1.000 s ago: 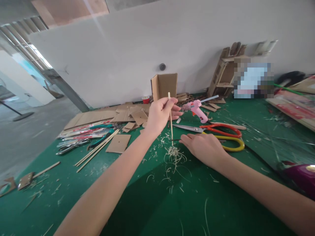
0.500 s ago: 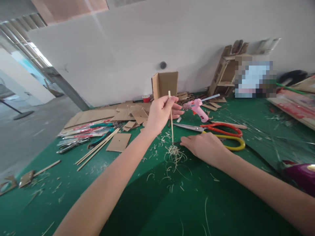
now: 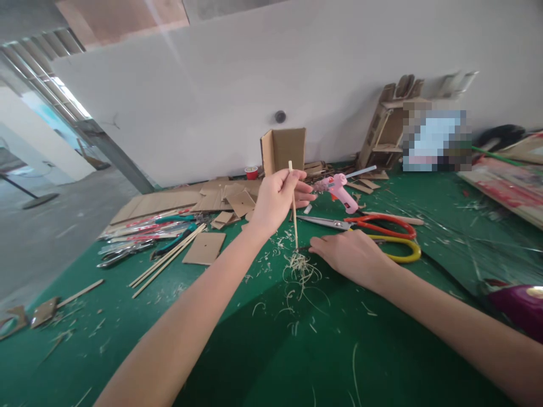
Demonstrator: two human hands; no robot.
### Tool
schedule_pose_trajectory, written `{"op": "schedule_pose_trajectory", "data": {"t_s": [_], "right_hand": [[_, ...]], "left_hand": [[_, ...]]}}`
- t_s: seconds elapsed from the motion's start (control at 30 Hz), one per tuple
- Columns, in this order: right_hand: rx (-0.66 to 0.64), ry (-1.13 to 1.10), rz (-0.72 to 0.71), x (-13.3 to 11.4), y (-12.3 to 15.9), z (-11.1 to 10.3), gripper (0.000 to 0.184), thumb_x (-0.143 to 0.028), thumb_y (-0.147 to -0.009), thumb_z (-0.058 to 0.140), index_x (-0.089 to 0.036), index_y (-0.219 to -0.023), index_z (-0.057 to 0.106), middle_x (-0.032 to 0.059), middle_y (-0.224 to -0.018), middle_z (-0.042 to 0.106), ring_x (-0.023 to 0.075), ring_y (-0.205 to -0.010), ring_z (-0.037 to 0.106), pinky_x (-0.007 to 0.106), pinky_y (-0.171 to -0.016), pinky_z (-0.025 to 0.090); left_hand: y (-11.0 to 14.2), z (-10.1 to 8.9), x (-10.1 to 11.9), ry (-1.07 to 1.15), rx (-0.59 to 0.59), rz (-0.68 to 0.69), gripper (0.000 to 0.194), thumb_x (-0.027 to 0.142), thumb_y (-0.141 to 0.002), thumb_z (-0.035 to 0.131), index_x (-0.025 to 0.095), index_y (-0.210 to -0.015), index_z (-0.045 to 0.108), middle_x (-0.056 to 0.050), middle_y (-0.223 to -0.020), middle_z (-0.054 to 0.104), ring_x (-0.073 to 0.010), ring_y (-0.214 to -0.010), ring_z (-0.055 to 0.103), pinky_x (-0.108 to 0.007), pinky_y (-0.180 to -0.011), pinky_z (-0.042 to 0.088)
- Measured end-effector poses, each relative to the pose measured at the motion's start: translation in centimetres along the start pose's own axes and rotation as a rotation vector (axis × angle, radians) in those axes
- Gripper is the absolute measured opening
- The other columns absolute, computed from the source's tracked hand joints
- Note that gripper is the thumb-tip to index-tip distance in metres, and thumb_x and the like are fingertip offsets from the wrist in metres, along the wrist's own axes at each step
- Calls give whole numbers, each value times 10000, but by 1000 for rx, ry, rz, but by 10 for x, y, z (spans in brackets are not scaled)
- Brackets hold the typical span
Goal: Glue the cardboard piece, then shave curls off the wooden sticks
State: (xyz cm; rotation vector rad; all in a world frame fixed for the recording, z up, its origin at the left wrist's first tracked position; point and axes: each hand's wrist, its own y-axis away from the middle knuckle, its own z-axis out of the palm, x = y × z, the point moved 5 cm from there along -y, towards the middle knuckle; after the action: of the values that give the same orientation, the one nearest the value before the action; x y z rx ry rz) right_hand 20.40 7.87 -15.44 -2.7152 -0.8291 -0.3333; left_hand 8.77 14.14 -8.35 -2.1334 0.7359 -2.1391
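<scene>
My left hand (image 3: 278, 198) pinches a thin wooden stick (image 3: 296, 226), held nearly upright, with its lower end just above a heap of curled wood shavings (image 3: 300, 264). My right hand (image 3: 345, 251) rests low on the table, its fingers closed round a thin dark tool (image 3: 304, 249). That tool's tip meets the bottom of the stick, and its handle is hidden in the hand. Behind the right hand lie scissors (image 3: 401, 226) with one orange and one yellow handle loop.
A pink glue gun (image 3: 344, 195) lies past the scissors. To the left are loose sticks (image 3: 169, 260), a cardboard square (image 3: 204, 249), pliers (image 3: 176, 242) and cardboard scraps (image 3: 240, 200). A folded cardboard piece (image 3: 291, 148) stands against the wall. At right is a purple object (image 3: 517, 305).
The view has shifted slightly. Both hands keep their grip and almost the same place, with the stick's lower end still at the dark tool.
</scene>
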Motion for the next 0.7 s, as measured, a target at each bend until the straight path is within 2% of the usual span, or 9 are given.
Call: {"op": "schedule_pose_trajectory", "data": {"t_s": [0.33, 0.6, 0.7], "right_hand": [[-49, -41, 20, -3, 4, 1, 284, -343, -923, 311, -193, -792, 514, 15, -600, 616, 105, -431, 499, 257, -459, 161], [64, 14, 124, 4, 5, -5, 358, -382, -931, 261, -184, -802, 530, 30, -623, 618, 115, -468, 528, 259, -459, 169], [50, 7, 112, 4, 4, -3, 324, -369, -927, 286, -190, -796, 522, 21, -640, 625, 112, -465, 523, 259, -458, 151]], "left_hand": [[-1, 1, -1, 8, -12, 4, 287, 381, -894, 396, 130, -979, 507, -80, -826, 624, -169, -719, 664, -268, -636, 560], [-1, 2, 1, -17, -31, -2, 305, 387, -904, 375, 131, -1016, 496, -90, -873, 627, -178, -765, 661, -272, -654, 556], [-1, 3, 1, -9, -37, -4, 302, 387, -902, 382, 132, -1022, 490, -97, -899, 629, -180, -772, 661, -269, -654, 555]]}}
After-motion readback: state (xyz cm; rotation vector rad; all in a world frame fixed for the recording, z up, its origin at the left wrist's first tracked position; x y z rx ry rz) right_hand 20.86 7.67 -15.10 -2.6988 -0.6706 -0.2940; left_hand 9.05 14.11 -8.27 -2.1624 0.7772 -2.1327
